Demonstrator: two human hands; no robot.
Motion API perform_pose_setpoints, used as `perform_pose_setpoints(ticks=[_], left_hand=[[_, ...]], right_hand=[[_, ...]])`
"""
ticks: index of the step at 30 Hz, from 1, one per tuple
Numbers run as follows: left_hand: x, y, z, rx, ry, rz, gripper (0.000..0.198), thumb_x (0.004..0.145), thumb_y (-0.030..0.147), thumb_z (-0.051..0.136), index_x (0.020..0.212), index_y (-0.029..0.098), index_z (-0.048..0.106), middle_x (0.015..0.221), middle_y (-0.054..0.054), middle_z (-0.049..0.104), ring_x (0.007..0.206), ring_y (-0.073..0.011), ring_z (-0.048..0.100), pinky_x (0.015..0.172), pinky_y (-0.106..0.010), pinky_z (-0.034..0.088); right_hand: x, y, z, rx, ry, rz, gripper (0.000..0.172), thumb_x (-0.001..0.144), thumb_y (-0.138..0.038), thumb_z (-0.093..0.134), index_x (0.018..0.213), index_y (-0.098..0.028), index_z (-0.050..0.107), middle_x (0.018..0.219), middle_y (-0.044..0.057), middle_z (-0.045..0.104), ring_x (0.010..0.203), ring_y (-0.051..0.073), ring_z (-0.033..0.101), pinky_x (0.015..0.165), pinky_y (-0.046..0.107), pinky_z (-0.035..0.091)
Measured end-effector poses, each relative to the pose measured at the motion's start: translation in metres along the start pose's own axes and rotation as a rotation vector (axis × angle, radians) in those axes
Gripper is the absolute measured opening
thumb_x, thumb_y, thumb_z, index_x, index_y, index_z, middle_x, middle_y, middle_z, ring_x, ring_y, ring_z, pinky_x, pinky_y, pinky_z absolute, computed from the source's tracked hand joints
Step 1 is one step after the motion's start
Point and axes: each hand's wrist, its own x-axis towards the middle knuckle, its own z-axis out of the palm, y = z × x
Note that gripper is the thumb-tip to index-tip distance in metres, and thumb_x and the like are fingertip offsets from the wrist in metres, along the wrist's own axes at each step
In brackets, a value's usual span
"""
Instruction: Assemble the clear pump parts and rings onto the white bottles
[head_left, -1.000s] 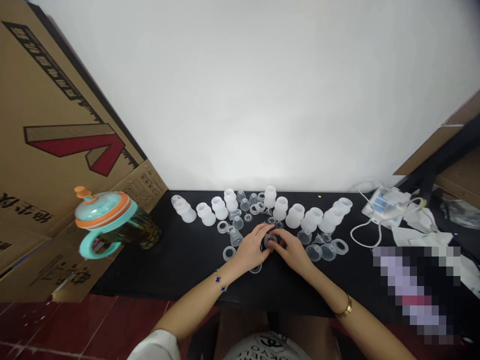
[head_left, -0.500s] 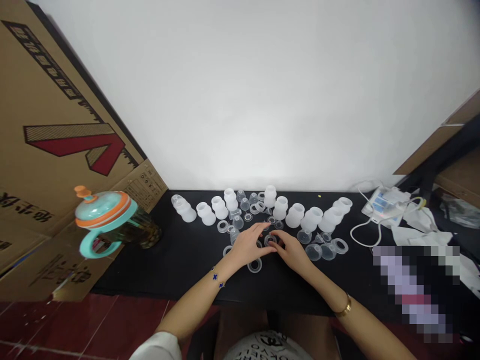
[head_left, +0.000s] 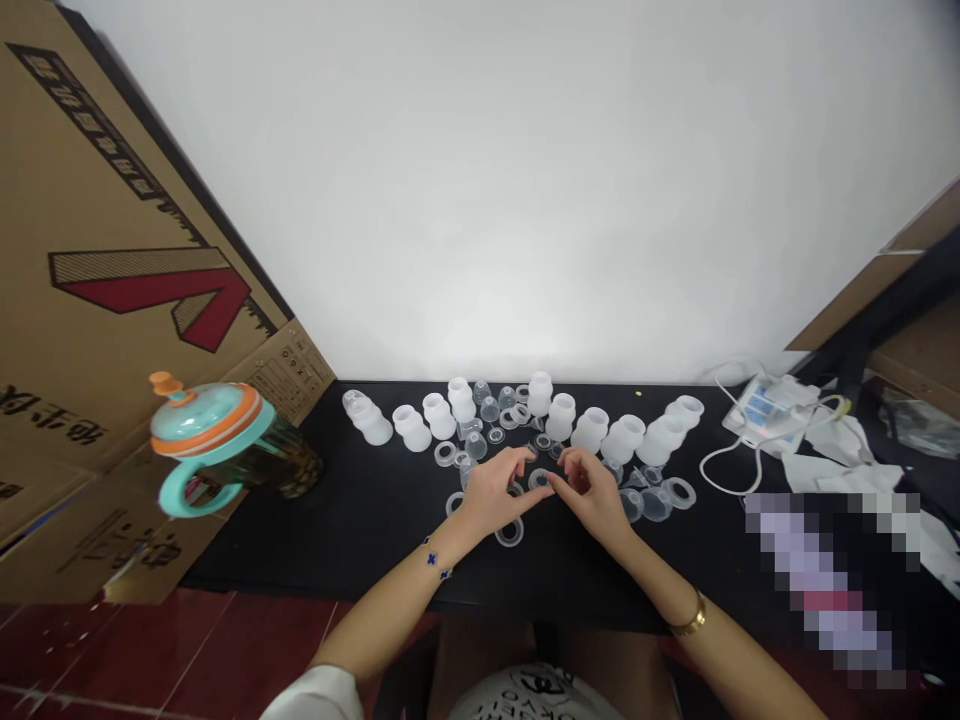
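Observation:
My left hand (head_left: 498, 494) hovers low over the black table, thumb stretched out to the right and fingers bent apart from it. Facing it, my right hand (head_left: 598, 500) has curled fingers with a gap to its thumb. The two thumb tips come close together beside a translucent ring (head_left: 538, 480) between the hands; whether either thumb touches it I cannot tell. Another clear ring (head_left: 510, 532) lies just below my left hand. Clear bottle nipples (head_left: 475, 445) and small discs lie around, some partly hidden by my fingers. Near my right hand are clear domed caps (head_left: 657, 504).
White bottles (head_left: 591, 430) stand in an arc along the wall, several on each side. A lidded drinking jug (head_left: 214, 430) is at the left by a cardboard box (head_left: 97, 250). At the right lie a power strip (head_left: 769, 412), a white cable and crumpled tissue (head_left: 844, 470).
My right hand has shifted slightly right, its fingers drawing up and away from the ring between the hands. My left hand's fingers have curled in a little. The bottles stay put.

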Motion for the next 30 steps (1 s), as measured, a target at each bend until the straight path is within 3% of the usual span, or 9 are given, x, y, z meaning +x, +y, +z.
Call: perform_pose_setpoints(ticks=[1, 3, 5, 10, 13, 18, 24, 27, 30], left_hand=[[0.0, 0.0, -0.001, 0.006, 0.053, 0.025, 0.021, 0.089, 0.04, 0.065, 0.086, 0.02, 0.06, 0.066, 0.003, 0.054, 0.053, -0.0102, 0.049, 0.052, -0.023, 0.039], [0.0, -0.001, -0.003, 0.011, 0.12, 0.087, 0.038, 0.094, 0.028, 0.055, 0.059, 0.02, 0.043, 0.052, 0.005, 0.041, 0.045, -0.0083, 0.04, 0.049, -0.023, 0.031], [-0.002, -0.002, -0.003, -0.001, 0.103, 0.162, 0.048, 0.094, 0.02, 0.048, 0.052, 0.02, 0.026, 0.045, 0.006, 0.032, 0.04, -0.0075, 0.033, 0.047, -0.025, 0.026], [-0.013, 0.002, 0.009, -0.051, -0.172, 0.362, 0.035, 0.074, 0.015, 0.048, 0.049, 0.019, 0.024, 0.04, 0.005, 0.033, 0.038, -0.008, 0.033, 0.044, -0.025, 0.024], [-0.019, 0.004, 0.017, -0.013, -0.3, 0.399, 0.028, 0.064, 0.016, 0.047, 0.047, 0.019, 0.024, 0.038, 0.005, 0.035, 0.037, -0.0084, 0.034, 0.043, -0.025, 0.023], [-0.02, 0.002, 0.02, 0.08, -0.353, 0.391, 0.028, 0.062, 0.016, 0.047, 0.045, 0.019, 0.025, 0.037, 0.004, 0.038, 0.037, -0.0087, 0.036, 0.043, -0.025, 0.023], [-0.017, 0.001, 0.017, 0.111, -0.268, 0.432, 0.028, 0.066, 0.016, 0.049, 0.044, 0.019, 0.031, 0.039, 0.004, 0.042, 0.037, -0.0089, 0.037, 0.043, -0.025, 0.023], [-0.013, 0.002, 0.012, 0.094, -0.158, 0.432, 0.031, 0.073, 0.014, 0.049, 0.046, 0.02, 0.035, 0.041, 0.004, 0.043, 0.038, -0.0091, 0.039, 0.044, -0.026, 0.026], [-0.009, 0.005, 0.007, 0.11, -0.076, 0.422, 0.038, 0.082, 0.013, 0.048, 0.047, 0.02, 0.036, 0.041, 0.005, 0.043, 0.037, -0.0087, 0.041, 0.044, -0.026, 0.028]], right_hand=[[0.0, -0.002, -0.002, 0.001, 0.016, -0.025, 0.029, 0.09, -0.034, 0.063, 0.074, -0.023, 0.041, 0.081, 0.0, 0.055, 0.058, 0.012, 0.041, 0.054, 0.026, 0.036], [-0.001, -0.005, -0.004, -0.018, 0.058, -0.067, 0.038, 0.092, -0.032, 0.059, 0.066, -0.023, 0.033, 0.066, -0.003, 0.043, 0.058, 0.012, 0.039, 0.055, 0.026, 0.033], [-0.002, -0.006, -0.006, -0.047, 0.042, -0.119, 0.044, 0.092, -0.026, 0.055, 0.061, -0.023, 0.025, 0.058, -0.006, 0.032, 0.053, 0.011, 0.033, 0.054, 0.026, 0.028], [-0.009, -0.001, -0.002, -0.055, -0.532, -0.367, 0.036, 0.073, -0.01, 0.052, 0.057, -0.021, 0.022, 0.053, -0.007, 0.028, 0.048, 0.009, 0.027, 0.051, 0.026, 0.021], [-0.012, 0.004, 0.002, -0.103, -0.637, -0.393, 0.035, 0.067, -0.01, 0.051, 0.054, -0.021, 0.02, 0.049, -0.007, 0.026, 0.045, 0.008, 0.024, 0.05, 0.027, 0.018], [-0.013, 0.008, 0.004, -0.137, -0.613, -0.398, 0.032, 0.064, -0.012, 0.049, 0.054, -0.021, 0.021, 0.048, -0.007, 0.028, 0.045, 0.009, 0.025, 0.05, 0.027, 0.019], [-0.013, 0.006, 0.004, -0.172, -0.552, -0.413, 0.032, 0.069, -0.012, 0.05, 0.055, -0.021, 0.023, 0.049, -0.006, 0.033, 0.047, 0.01, 0.029, 0.051, 0.026, 0.021], [-0.011, 0.001, 0.004, -0.227, -0.409, -0.287, 0.026, 0.079, -0.014, 0.053, 0.059, -0.022, 0.038, 0.053, -0.006, 0.039, 0.048, 0.01, 0.035, 0.051, 0.025, 0.024], [-0.006, -0.001, 0.001, -0.215, -0.193, -0.079, 0.007, 0.087, -0.027, 0.06, 0.092, -0.022, 0.061, 0.058, -0.007, 0.044, 0.05, 0.013, 0.042, 0.052, 0.024, 0.033]])
